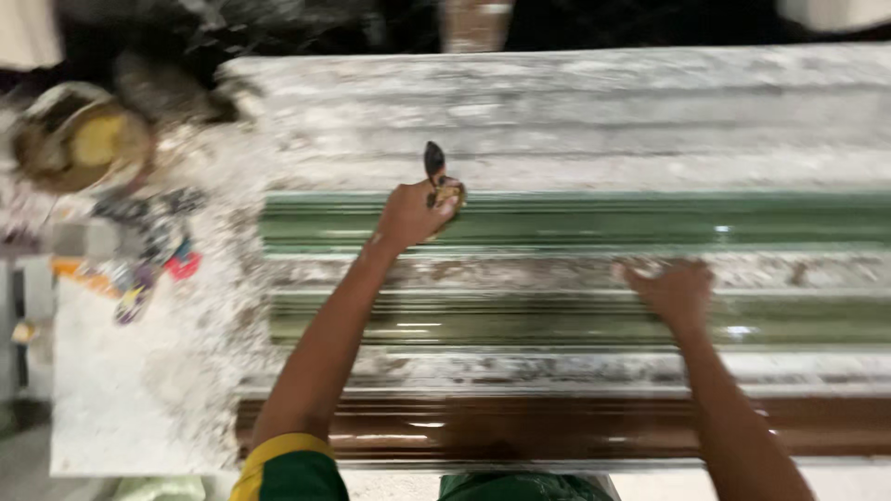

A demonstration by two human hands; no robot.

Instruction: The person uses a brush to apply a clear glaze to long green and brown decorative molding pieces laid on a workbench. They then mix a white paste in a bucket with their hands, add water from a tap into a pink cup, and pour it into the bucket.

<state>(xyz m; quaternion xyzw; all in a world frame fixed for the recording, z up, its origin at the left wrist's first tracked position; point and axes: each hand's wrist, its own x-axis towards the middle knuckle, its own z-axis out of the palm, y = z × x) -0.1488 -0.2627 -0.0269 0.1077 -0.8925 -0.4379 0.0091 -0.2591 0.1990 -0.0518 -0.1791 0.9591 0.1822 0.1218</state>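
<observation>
On the upper glossy green moulded strip (650,218), left hand (408,215) grips a small dark-tipped brush (434,167); right hand (676,289) rests flat, fingers spread, on the dusty white band (520,271).

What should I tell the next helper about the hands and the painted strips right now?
Left hand: closed on a small brush, tip over the upper green strip.
Right hand: flat, pressing on the bench between the upper green strip and the lower green strip.
Brown strip: nearest the person, glossy.
Bowl of yellowish stuff: far left.
Done: all three strips show colour.
Left: too blurred to tell.
</observation>
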